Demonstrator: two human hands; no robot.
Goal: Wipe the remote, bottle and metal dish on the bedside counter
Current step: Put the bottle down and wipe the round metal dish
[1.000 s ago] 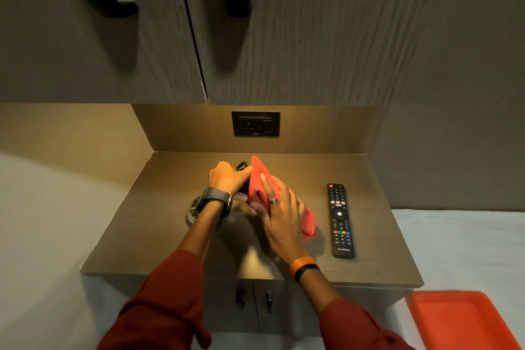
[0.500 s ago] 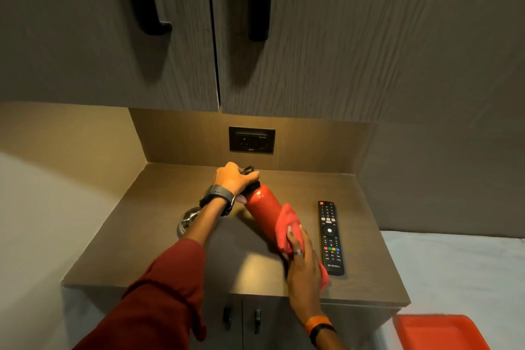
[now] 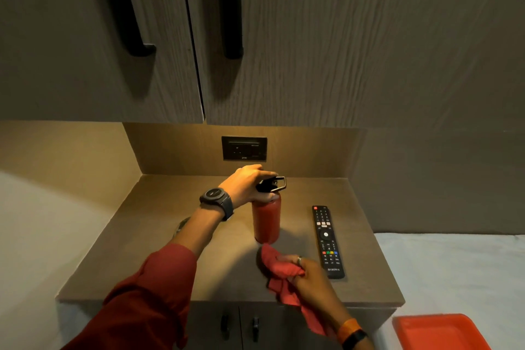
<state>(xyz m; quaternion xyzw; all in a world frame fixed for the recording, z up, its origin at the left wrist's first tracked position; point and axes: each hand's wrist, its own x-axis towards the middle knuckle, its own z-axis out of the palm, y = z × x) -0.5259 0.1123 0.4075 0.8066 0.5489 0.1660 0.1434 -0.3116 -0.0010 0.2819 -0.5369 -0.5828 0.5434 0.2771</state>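
A red bottle (image 3: 266, 220) with a black lid and carry loop stands upright in the middle of the brown counter (image 3: 159, 258). My left hand (image 3: 245, 185) grips its lid from above. My right hand (image 3: 308, 274) is closed on a red cloth (image 3: 279, 267), just in front of the bottle's base and apart from it. The black remote (image 3: 326, 240) lies flat to the right of the bottle. The metal dish (image 3: 181, 226) shows only as a sliver behind my left forearm.
Upper cabinet doors with black handles (image 3: 231, 8) hang above the counter. A black socket panel (image 3: 244, 148) sits on the back wall. A red tray (image 3: 437, 331) rests on the white bed at lower right. Small cupboard doors are below the counter edge.
The bottle went from tilted to standing upright under my left hand. My right hand drew the cloth off the bottle's lower body toward the counter's front.
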